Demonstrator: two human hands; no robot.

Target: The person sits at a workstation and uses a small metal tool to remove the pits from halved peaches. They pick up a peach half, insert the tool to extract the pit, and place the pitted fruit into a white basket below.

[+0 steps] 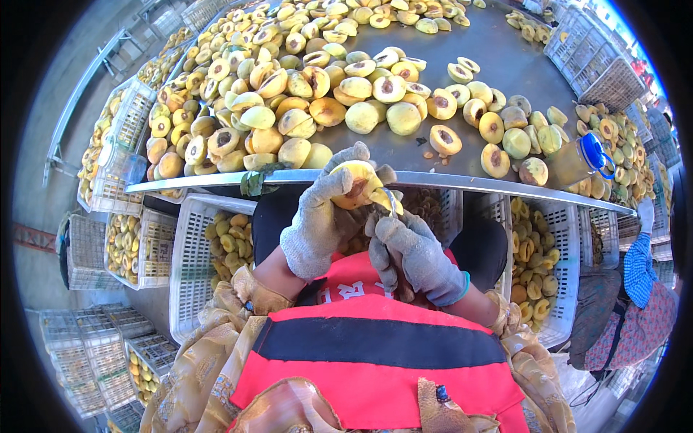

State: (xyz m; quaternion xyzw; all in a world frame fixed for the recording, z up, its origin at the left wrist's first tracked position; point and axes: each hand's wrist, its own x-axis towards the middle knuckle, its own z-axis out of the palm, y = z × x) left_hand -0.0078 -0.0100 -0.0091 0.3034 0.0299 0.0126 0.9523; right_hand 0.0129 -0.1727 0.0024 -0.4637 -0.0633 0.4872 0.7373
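My left hand (319, 216), in a grey-white knit glove, holds a yellow halved stone fruit (354, 185) just in front of the table's metal edge. My right hand (414, 249), gloved in grey with a teal cuff, grips a small tool with a curved metal blade (391, 200). The blade touches the fruit's right side, where a yellow piece of flesh hangs. The tool's handle is mostly hidden in the glove. Behind both hands, a large heap of halved fruit (260, 116) lies on the metal table (465, 46), many halves showing brown centres.
White plastic crates with fruit stand at my left (187, 270) and right (566, 270), below the table edge (487, 193). A container with a blue lid (595, 154) lies on the table at right. A co-worker's blue checked sleeve (639, 270) shows at far right. More crates (81, 352) are stacked lower left.
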